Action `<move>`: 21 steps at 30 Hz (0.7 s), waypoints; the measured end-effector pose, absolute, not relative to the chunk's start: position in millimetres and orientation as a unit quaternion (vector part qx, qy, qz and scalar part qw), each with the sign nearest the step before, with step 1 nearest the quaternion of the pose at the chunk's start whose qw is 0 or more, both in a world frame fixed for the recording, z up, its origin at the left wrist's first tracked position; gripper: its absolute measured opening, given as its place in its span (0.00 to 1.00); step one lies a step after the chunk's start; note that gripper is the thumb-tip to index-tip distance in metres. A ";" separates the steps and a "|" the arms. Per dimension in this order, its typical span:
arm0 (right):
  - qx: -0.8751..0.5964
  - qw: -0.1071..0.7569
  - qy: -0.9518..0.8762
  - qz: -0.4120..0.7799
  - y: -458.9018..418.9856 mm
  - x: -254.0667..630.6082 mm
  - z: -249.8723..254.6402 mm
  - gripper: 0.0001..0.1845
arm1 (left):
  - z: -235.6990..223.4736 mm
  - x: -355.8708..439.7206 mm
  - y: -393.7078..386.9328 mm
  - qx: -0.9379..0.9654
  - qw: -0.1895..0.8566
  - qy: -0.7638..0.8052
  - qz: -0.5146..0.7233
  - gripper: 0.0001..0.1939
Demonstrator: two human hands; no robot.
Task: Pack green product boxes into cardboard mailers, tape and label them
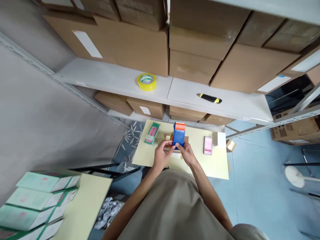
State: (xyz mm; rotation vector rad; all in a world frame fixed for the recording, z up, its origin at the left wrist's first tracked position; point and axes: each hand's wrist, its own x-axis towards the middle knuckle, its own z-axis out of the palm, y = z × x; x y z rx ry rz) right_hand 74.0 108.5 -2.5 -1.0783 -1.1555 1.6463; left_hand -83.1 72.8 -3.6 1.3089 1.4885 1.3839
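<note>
I hold a small blue box [179, 136] with an orange-and-white top upright over a pale yellow table [217, 166]. My left hand [161, 154] grips its lower left side with curled fingers. Fingers of my right hand [187, 153] close on its lower right side. Under my hands lie small brown and red items [169, 136] that I cannot make out. A green-and-pink flat pack [151, 133] lies on the table to the left, and a pink blurred pack [207, 145] lies to the right.
A white shelf [112, 78] carries a yellow tape roll [146, 81], a black-and-yellow cutter [209, 98] and large cardboard boxes [140, 46]. Several green-and-white boxes [37, 203] are stacked on another table at bottom left. A stool [297, 175] stands at right.
</note>
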 end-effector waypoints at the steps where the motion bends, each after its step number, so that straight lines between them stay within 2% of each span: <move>1: -0.434 0.415 -0.451 0.660 99.1 73.9 -8.5 0.31 | -7.1 -82.6 63.7 0.508 0.357 0.583 0.524 0.11; 8: -0.457 0.388 -0.449 0.663 74.1 80.1 -35.5 0.28 | -19.7 -90.9 36.4 0.556 0.392 0.594 0.429 0.10; 10: -0.457 0.371 -0.461 0.664 71.4 85.3 -38.2 0.30 | -18.0 -100.8 43.0 0.546 0.429 0.594 0.407 0.15; 14: -0.423 0.315 -0.497 0.689 67.3 101.5 -34.7 0.32 | -3.7 -127.2 71.0 0.429 0.526 0.611 0.408 0.31; 16: -0.411 0.285 -0.522 0.690 66.7 110.1 -29.7 0.32 | 6.7 -137.6 85.8 0.421 0.565 0.591 0.393 0.34; 21: -0.406 0.219 -0.586 0.666 71.1 125.6 -16.6 0.29 | 19.0 -142.2 105.1 0.457 0.611 0.543 0.351 0.28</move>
